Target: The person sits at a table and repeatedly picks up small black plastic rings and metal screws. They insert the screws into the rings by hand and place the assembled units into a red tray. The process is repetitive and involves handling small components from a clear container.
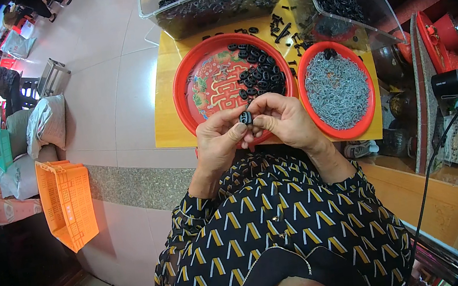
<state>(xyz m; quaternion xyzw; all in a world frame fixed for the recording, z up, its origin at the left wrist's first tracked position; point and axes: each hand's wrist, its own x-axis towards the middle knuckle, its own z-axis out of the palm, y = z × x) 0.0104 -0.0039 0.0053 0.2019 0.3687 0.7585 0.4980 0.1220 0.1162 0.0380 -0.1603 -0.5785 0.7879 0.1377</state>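
Your left hand (218,136) and right hand (285,117) together, fingertips pinching one black cord lock (245,118) over near side of big red tray (179,92). Black parts (263,71) heap on tray's right side; left side bare. Can't tell which are done. Looks like lots left: clear bins (149,8) behind hold many more. Small red tray (302,84) sits near bench (167,122) front edge. Open room: bench strip left of big tray.
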